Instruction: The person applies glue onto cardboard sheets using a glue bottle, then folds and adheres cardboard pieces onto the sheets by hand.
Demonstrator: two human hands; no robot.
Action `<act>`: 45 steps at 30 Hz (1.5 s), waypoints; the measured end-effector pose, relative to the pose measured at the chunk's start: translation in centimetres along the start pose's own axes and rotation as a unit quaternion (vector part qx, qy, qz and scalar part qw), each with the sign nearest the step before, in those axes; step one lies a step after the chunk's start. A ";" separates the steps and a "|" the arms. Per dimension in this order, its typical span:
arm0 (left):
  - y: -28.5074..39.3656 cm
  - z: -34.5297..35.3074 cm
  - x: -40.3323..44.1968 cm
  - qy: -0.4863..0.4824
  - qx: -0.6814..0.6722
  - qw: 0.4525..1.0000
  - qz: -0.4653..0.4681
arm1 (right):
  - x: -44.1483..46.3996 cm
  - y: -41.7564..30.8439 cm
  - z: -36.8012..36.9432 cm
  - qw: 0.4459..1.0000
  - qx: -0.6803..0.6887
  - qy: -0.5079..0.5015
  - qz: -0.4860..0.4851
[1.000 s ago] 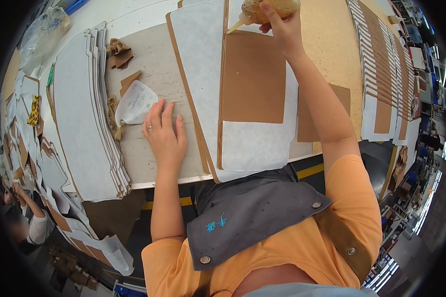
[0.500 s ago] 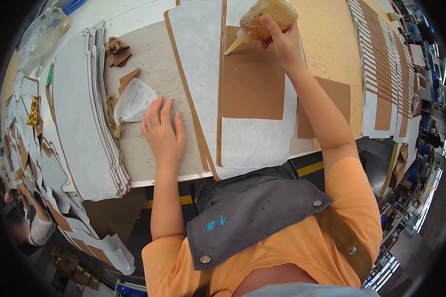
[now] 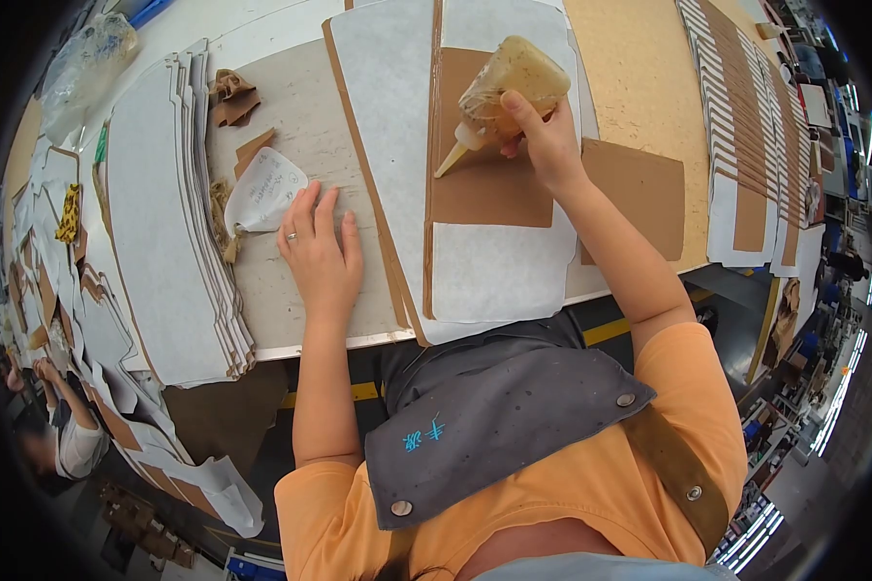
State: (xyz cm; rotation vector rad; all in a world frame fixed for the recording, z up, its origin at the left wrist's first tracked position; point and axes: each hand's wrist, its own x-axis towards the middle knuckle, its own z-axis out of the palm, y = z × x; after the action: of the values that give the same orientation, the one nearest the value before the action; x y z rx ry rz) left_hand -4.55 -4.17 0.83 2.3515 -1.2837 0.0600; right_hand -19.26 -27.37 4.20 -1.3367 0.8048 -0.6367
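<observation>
My right hand [image 3: 546,140] grips a glue bottle [image 3: 525,79], a cloudy squeeze bottle with amber contents. It tilts down to the left, and its pointed nozzle [image 3: 452,158] meets or nearly meets the brown strip along the left edge of a folded white board [image 3: 499,266]. A brown cardboard panel [image 3: 489,198] lies on that board, under the bottle. My left hand [image 3: 318,242] rests flat on the worktable [image 3: 291,107], fingers spread, a ring on one finger. Its fingertips are beside a white scrap with handwriting [image 3: 266,194], perhaps touching it.
A stack of white boards [image 3: 165,232] stands at the left, with crumpled brown paper [image 3: 233,100] beside it. Overlapping brown-and-white pieces [image 3: 746,136] lie at the right, past a brown sheet [image 3: 639,198]. A co-worker's arm [image 3: 68,397] shows at far left.
My right hand has brought the glue bottle down toward me, its nozzle moving along the board's left edge. The folded board has shifted slightly; my left hand has stayed nearly still.
</observation>
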 end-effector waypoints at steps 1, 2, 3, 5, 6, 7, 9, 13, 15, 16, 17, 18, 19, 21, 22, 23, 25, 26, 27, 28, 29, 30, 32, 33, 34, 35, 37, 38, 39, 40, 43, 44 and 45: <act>0.0 0.0 0.0 0.000 -0.002 1.000 -0.001 | -0.4 0.0 0.1 1.000 0.002 -0.001 0.004; 0.0 -0.1 0.0 -0.001 -0.003 1.000 -0.001 | -0.8 0.1 0.2 1.000 0.005 -0.002 0.008; 0.0 0.0 0.0 0.001 -0.002 1.000 -0.001 | -1.2 0.2 0.3 1.000 0.008 -0.002 0.011; 0.0 0.0 0.0 0.003 -0.001 1.000 -0.002 | -2.1 0.4 0.5 1.000 0.011 -0.005 0.021; 0.0 0.0 0.0 0.005 0.000 1.000 0.001 | -2.6 0.5 0.5 1.000 0.013 -0.007 0.025; -0.1 0.1 -0.1 0.008 0.002 1.000 0.003 | -3.2 0.5 0.7 0.999 0.012 -0.005 0.038; -0.1 0.1 -0.1 0.011 0.003 1.000 0.006 | -3.9 0.5 1.0 0.998 0.010 -0.002 0.061; -0.1 0.1 -0.2 0.015 0.002 1.000 0.010 | -2.8 0.1 0.1 0.995 0.082 -0.002 0.052; -0.1 0.0 -0.1 0.017 0.000 1.000 0.013 | -0.9 -0.4 -0.3 0.997 0.071 0.019 -0.020; -0.1 0.0 -0.1 0.017 0.000 1.000 0.014 | -0.1 -0.7 -0.4 0.997 0.057 0.023 -0.047; -0.1 0.0 -0.1 0.017 0.000 1.000 0.014 | 0.7 -0.8 -0.6 0.996 0.044 0.028 -0.074; -0.1 0.0 0.0 0.017 0.000 1.000 0.014 | 1.5 -0.8 -0.7 0.994 0.031 0.033 -0.100; -0.1 0.0 0.0 0.016 -0.001 1.000 0.012 | 2.2 -0.6 -0.4 0.991 0.028 0.062 -0.117; -0.1 0.0 -0.1 0.014 -0.001 1.000 0.009 | 3.6 -0.4 -0.5 0.989 0.014 0.056 -0.139; -0.1 0.1 -0.1 0.014 -0.002 1.000 0.008 | 3.9 -0.4 -0.5 0.987 0.007 0.053 -0.150; -0.1 0.1 -0.1 0.015 -0.003 1.000 0.006 | 4.1 -0.4 -0.5 0.987 -0.001 0.056 -0.148; 0.0 0.1 -0.1 0.009 0.002 1.000 0.005 | 4.2 -0.4 -0.3 0.988 -0.014 0.061 -0.144; 0.0 0.0 0.0 0.007 0.004 1.000 0.004 | 4.1 -0.3 -0.3 0.989 -0.018 0.055 -0.134; 0.0 0.0 0.0 0.007 0.002 1.000 0.003 | 3.5 -0.1 -0.4 0.991 -0.022 0.049 -0.125; -0.1 0.0 0.1 0.008 0.000 1.000 0.003 | 2.8 0.0 -0.5 0.992 -0.026 0.044 -0.116; 0.0 0.0 0.1 0.010 -0.003 1.000 0.003 | 1.8 0.2 -0.4 0.995 -0.019 0.046 -0.084; 0.0 0.0 0.1 0.012 -0.010 1.000 0.004 | 0.4 0.5 -0.2 0.997 -0.011 0.048 -0.056; -0.2 0.2 0.1 0.027 -0.018 0.999 0.011 | -2.3 0.4 0.3 0.999 0.012 0.036 0.028; -0.3 0.2 0.0 0.035 -0.031 0.999 0.013 | -3.8 0.3 0.3 0.996 0.025 0.019 0.088; -0.4 0.2 -0.1 0.051 -0.038 0.998 0.008 | -5.1 1.0 -0.8 0.981 0.114 0.023 0.154; -0.6 0.6 -0.5 0.071 -0.087 0.993 0.025 | -5.8 1.5 -1.4 0.954 0.202 0.005 0.221; -0.9 0.2 -0.8 0.137 -0.139 0.980 0.042 | -6.5 0.1 -3.1 0.904 0.383 -0.072 0.177; -1.0 -0.4 -1.4 0.158 -0.176 0.971 0.041 | -6.6 -0.4 -4.2 0.908 0.400 -0.065 0.110; -0.9 -1.1 -2.0 0.177 -0.200 0.963 0.038 | -6.3 0.7 -7.7 0.901 0.413 -0.080 0.105; -0.7 -1.8 -2.9 0.184 -0.198 0.962 0.028 | -6.2 -0.4 -9.0 0.897 0.427 -0.067 0.094; -0.3 -2.0 -6.1 0.180 -0.209 0.961 -0.002 | -7.8 -3.5 -12.8 0.932 0.356 0.059 0.009; -0.1 -2.2 -6.9 0.178 -0.216 0.960 -0.021 | -8.7 -4.6 -13.6 0.936 0.334 0.108 -0.023; -0.2 -2.6 -7.4 0.169 -0.223 0.959 -0.038 | -9.4 -5.3 -14.8 0.932 0.339 0.128 -0.016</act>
State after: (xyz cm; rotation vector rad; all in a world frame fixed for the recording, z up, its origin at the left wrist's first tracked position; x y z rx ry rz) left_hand -8.13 2.81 1.19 1.9007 -0.9264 0.1279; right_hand -36.47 -29.31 10.11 -0.6411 0.6776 -1.0196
